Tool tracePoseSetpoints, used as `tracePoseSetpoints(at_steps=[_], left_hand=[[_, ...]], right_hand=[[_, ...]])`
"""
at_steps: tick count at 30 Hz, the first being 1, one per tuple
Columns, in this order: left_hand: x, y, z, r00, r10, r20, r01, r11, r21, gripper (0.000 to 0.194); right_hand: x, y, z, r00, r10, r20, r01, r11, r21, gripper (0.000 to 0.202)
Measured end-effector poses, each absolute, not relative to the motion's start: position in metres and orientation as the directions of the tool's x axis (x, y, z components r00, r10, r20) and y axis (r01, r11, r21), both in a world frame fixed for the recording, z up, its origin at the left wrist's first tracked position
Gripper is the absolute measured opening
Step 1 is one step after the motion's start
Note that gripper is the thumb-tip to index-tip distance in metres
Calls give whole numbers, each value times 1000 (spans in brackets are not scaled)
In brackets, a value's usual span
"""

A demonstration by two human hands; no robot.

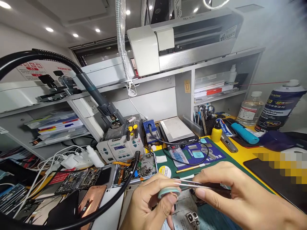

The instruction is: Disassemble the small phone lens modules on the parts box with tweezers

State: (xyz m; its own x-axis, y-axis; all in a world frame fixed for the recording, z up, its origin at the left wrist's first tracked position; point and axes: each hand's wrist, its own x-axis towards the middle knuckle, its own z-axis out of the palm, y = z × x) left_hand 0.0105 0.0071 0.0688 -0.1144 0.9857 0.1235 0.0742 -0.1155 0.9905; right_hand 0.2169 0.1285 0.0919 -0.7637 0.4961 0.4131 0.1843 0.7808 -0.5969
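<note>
Between the thumb and fingers of my left hand (151, 204) is a small round greenish spool (169, 192), tilted, with its rim showing. My right hand (230, 191) pinches a pair of tweezers (203, 186) between thumb and index finger. The tweezers' silver tips point left and reach the index fingertip of my left hand, just above the spool. Under both hands lies an opened device with camera modules (192, 217), partly hidden by my fingers. Whether the tips hold anything is too small to tell.
A soldering station (120, 150) and a tray of parts (146, 163) stand behind left. A black hose (112, 201) arcs across the left foreground. Phone boards (79, 179) lie left. A yellow bottle (216, 132) and a spray can (278, 107) stand right.
</note>
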Motion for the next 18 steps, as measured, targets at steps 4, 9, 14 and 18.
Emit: tracePoseSetpoints(at_steps=[4,9,14,18], left_hand=[[8,7,67,-127,971,201,117,-187,975,27],[7,7,64,-125,960,251,169,-229,959,21],[6,7,64,-111,955,276,187,-252,949,24],[6,8,63,-86,957,277,165,-260,951,26]], right_hand=[[217,128,92,-776,363,516,104,880,-463,16],[213,125,96,-748,234,621,-12,931,-365,18],[212,125,94,-745,176,644,-49,948,-315,17],[213,126,90,-743,133,656,-56,964,-260,19]])
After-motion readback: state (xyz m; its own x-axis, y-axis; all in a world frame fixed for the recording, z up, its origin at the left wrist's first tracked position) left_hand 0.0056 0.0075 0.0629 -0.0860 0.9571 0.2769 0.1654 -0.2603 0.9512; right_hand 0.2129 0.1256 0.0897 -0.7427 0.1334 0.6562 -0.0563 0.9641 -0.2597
